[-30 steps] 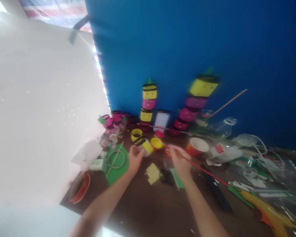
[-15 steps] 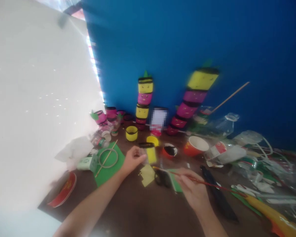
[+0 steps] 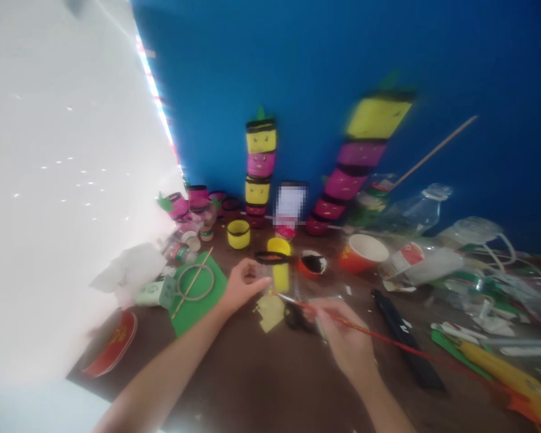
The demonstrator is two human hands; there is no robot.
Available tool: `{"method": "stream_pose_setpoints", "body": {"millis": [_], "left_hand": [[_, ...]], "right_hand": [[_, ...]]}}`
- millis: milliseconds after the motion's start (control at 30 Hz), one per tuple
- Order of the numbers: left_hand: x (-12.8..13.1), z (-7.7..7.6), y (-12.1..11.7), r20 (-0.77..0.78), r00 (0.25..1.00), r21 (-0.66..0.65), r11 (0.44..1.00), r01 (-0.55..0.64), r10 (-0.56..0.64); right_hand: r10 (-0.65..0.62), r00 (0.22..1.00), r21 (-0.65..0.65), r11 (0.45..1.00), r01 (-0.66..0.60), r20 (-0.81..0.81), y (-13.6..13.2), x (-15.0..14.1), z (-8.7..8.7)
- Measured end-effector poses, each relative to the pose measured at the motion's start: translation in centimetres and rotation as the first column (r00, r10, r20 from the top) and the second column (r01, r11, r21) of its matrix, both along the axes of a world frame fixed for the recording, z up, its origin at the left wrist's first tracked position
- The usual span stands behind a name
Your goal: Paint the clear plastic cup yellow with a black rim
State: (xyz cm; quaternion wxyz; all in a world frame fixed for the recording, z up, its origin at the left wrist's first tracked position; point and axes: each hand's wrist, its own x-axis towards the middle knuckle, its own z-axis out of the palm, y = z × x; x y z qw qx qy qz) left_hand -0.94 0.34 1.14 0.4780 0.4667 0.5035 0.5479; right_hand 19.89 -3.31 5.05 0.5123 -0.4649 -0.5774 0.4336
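A blue wall [image 3: 306, 72] backs the brown counter [image 3: 252, 385]. The left hand [image 3: 244, 282] pinches a black-rimmed clear cylinder [image 3: 281, 277] at its fingertips; a strip is yellow, while the part nearest the fingers looks bare. The right hand [image 3: 345, 325] grips a red brush [image 3: 307, 307], tip near that cylinder. Beyond the left hand stands a yellow ring [image 3: 238, 237], seemingly fully coloured.

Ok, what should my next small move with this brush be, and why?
Perhaps stroke the brush onto the clear-looking part of the black-rimmed piece: only a patch of its wall looks yellow, your left hand holds it, and the brush in your right hand has its tip close to it.
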Motion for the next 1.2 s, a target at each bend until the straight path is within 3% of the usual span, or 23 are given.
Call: {"method": "stream_pose_setpoints", "body": {"millis": [467,800,1200], "left_hand": [[0.0,0.5,-0.1,0.028,1.0,-0.009,1.0,-0.011,0.011],[0.0,0.5,0.0,0.047,0.999,-0.004,1.0,-0.026,0.027],[0.0,0.3,0.0,0.049,0.998,0.016,0.999,-0.033,0.033]], "right_hand": [[-0.02,1.0,-0.011,1.0,0.02,0.021,0.3,-0.1,-0.2],[-0.055,0.998,0.022,0.998,0.054,0.035,0.5,0.5,-1.4],[-0.052,0.999,-0.012,0.999,0.052,0.003,0.2,0.1,-0.3]]}}
